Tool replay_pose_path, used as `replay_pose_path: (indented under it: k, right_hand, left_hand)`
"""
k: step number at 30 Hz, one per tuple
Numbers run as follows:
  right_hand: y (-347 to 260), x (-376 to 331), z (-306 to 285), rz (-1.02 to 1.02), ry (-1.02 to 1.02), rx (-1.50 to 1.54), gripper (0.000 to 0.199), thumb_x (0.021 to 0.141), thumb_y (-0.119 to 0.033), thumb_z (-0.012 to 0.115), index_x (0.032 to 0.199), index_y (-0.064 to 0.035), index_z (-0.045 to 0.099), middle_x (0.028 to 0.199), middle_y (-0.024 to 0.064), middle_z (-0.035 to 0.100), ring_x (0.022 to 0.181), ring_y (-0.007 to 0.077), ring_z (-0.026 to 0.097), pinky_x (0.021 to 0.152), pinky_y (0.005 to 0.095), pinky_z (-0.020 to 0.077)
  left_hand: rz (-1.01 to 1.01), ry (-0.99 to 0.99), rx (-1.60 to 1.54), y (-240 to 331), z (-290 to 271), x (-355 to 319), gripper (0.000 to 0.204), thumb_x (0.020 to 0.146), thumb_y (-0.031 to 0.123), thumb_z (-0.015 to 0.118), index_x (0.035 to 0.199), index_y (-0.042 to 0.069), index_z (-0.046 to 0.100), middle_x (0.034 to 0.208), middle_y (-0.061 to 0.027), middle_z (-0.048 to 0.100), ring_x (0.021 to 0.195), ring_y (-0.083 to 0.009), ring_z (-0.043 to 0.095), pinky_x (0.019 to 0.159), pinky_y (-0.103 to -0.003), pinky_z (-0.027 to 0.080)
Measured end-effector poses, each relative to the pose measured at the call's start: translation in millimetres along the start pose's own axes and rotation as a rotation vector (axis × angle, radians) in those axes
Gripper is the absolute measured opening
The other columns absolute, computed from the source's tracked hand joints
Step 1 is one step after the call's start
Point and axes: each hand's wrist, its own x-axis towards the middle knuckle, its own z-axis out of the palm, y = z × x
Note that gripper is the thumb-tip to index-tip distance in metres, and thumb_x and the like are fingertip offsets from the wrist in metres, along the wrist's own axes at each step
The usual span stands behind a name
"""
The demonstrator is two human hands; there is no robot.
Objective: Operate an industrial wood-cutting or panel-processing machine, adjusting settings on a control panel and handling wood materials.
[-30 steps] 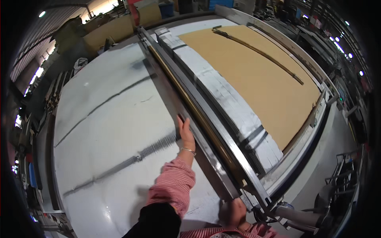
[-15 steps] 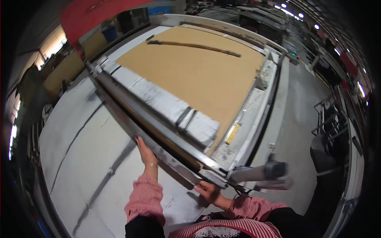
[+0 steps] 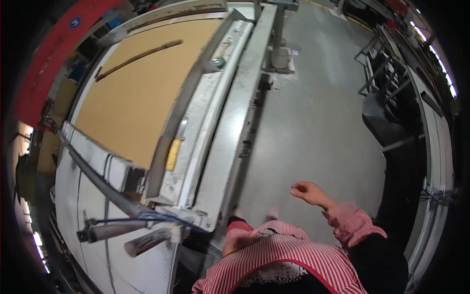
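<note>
My right hand (image 3: 313,192) hangs over the grey floor to the right of the large framed table, its fingers loosely curled with nothing visible in them. A patch of skin low against my striped apron (image 3: 293,255) looks like my left hand (image 3: 238,244); its fingers do not show. Beside me, the table's pale metal side rail (image 3: 227,125) runs away from me. Within the frame lies a tan sheet (image 3: 142,93) with a long dark stick (image 3: 139,60) across it. A yellow-handled tool (image 3: 173,155) rests on the inner ledge, near a strapped white bundle (image 3: 93,152).
Grey tubes (image 3: 117,229) with blue cable jut from the table's near corner. Across the floor (image 3: 318,122), a metal rack (image 3: 387,63) and draped black material (image 3: 384,122) line the right side. A red beam (image 3: 61,54) stands at the upper left.
Both hands have come off the dark bar at the table's near edge. My right hand has moved right, over the floor, and the view has swung right toward the aisle.
</note>
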Motion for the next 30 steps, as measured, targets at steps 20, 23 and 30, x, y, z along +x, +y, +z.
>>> replay_pose_path:
  k: [20, 23, 30]
  right_hand:
    - [239.5, 231.1, -167.7, 0.294, -0.160, -0.120, 0.044, 0.083, -0.038, 0.066, 0.103, 0.0010, 0.063, 0.088, 0.0177, 0.067, 0.078, 0.0302, 0.065, 0.074, 0.0365, 0.0501]
    - [211.3, 281.4, -198.4, 0.039, -0.313, -0.223, 0.045, 0.083, -0.038, 0.068, 0.106, 0.0004, 0.062, 0.088, 0.0163, 0.067, 0.079, 0.0288, 0.065, 0.073, 0.0357, 0.0501]
    - [-83.4, 388.8, -343.5, -0.592, -0.256, -0.208, 0.039, 0.085, -0.031, 0.067, 0.109, -0.0010, 0.062, 0.090, 0.0136, 0.065, 0.078, 0.0231, 0.063, 0.072, 0.0321, 0.0504]
  left_hand:
    - [-0.256, -0.061, -0.951, 249.2, 91.7, 414.9, 0.020, 0.089, 0.014, 0.061, 0.106, 0.003, 0.064, 0.080, -0.0012, 0.063, 0.065, -0.0087, 0.055, 0.059, -0.021, 0.045]
    - [-0.113, -0.033, -1.112, 226.1, 99.3, 431.1, 0.019, 0.090, 0.011, 0.059, 0.107, 0.004, 0.064, 0.079, -0.0004, 0.063, 0.066, -0.0090, 0.056, 0.060, -0.021, 0.045]
    - [0.439, 0.371, -0.428, 457.6, -38.2, 334.4, 0.024, 0.092, 0.012, 0.056, 0.112, -0.001, 0.061, 0.108, -0.0087, 0.065, 0.097, -0.0191, 0.062, 0.085, -0.032, 0.049]
